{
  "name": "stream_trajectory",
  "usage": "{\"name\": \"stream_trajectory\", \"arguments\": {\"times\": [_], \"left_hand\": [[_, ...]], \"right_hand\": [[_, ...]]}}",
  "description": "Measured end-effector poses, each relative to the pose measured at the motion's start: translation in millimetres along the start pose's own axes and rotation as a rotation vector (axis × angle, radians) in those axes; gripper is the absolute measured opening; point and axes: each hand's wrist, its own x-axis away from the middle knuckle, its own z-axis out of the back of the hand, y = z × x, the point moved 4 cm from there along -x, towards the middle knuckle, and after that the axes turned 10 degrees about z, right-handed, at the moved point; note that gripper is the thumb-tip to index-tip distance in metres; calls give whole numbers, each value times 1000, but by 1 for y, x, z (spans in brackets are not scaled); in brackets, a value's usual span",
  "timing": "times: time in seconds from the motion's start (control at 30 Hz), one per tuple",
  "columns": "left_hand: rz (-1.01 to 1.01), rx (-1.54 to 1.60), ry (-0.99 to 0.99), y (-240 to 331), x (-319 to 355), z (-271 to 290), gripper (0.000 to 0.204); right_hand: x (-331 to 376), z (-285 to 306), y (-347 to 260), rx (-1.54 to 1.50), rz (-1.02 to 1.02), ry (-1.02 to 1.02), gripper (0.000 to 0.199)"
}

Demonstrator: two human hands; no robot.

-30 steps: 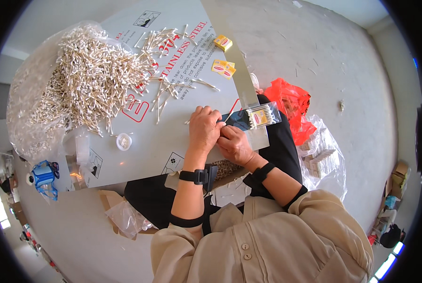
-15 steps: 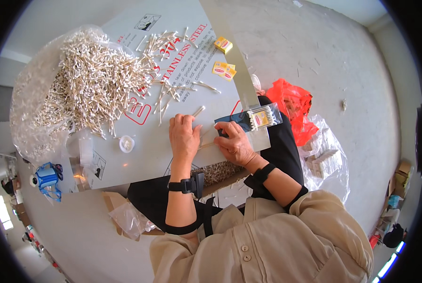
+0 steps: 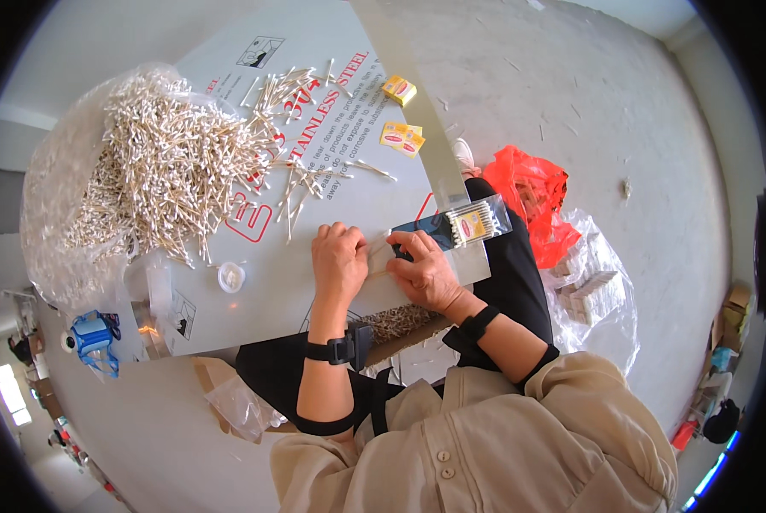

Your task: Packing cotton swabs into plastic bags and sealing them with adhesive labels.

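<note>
A clear plastic packet [image 3: 502, 215] lies across the table's right edge, with a row of cotton swabs [image 3: 482, 219] and a yellow card in it and a dark blue band beside them. My right hand [image 3: 425, 272] is at the packet's left end, its thumb and fingers bent together around something dark that I cannot make out. Close by on the left, my left hand [image 3: 340, 263] is closed with its fingers curled down. Something pale and thin shows between the two hands, too faint to name. What the left fingers grip is hidden.
A big heap of cotton swabs [image 3: 169, 162] spills from a clear bag on the left of the table [image 3: 220, 321]. Beyond lie yellow cards [image 3: 402, 137] and a small yellow box [image 3: 398, 90]. A small round tub [image 3: 230, 276] stands near the heap. A red bag [image 3: 528, 192] is at the right.
The cotton swab that stuck out past my left fingers no longer shows there. My left hand has moved slightly toward the right hand and nearer me. The whole view has shifted a little.
</note>
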Motion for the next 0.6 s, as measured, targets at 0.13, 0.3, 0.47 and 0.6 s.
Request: {"name": "stream_trajectory", "arguments": {"times": [0.13,0.3,0.47,0.6], "left_hand": [[-9,79,32,7,-40,8,17],[-215,-143,147,31,-98,7,14],[-340,-257,86,47,-92,-16,6],[-246,-244,32,38,-59,-11,3]], "right_hand": [[-2,0,0,-29,-20,-12,17],[-4,-4,0,-57,-25,-18,18],[-4,-3,2,-64,-18,-12,16],[-4,1,3,-60,-27,-12,15]]}}
